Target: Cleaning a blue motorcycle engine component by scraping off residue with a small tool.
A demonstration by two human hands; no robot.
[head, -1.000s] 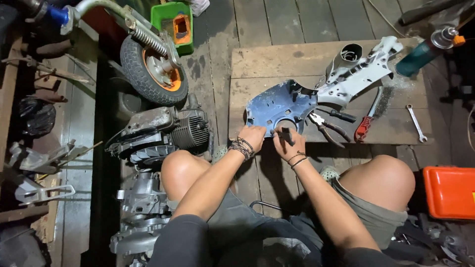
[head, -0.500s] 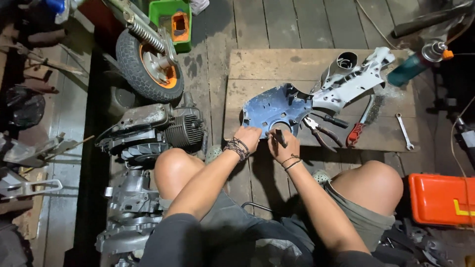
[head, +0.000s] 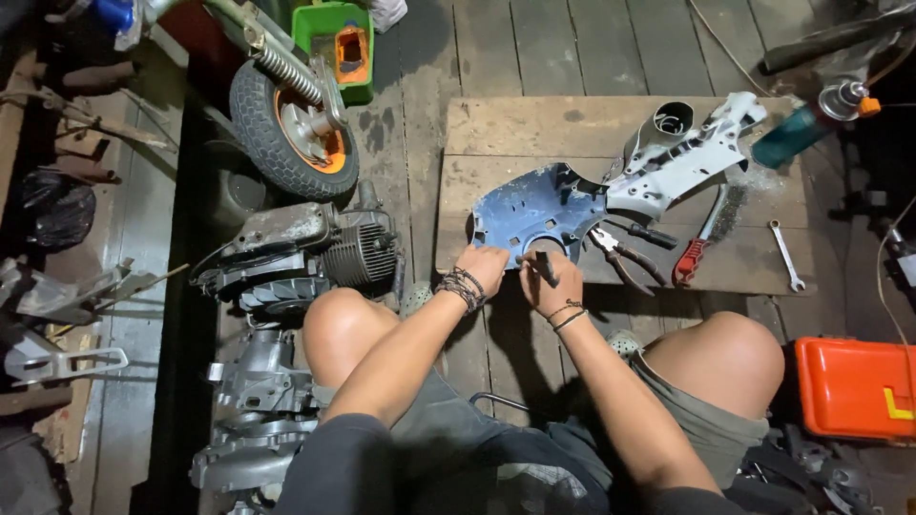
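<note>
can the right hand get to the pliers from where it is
Probably yes. The right hand holds a small dark tool at the blue plate's near edge, and the pliers lie just to its right on the wooden board, with nothing between them. It would likely have to put down the tool first.

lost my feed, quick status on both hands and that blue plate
Left hand on near edge of blue metal plate. Right hand gripping a dark tool at plate's edge. Pliers lie just right, apart.
</note>
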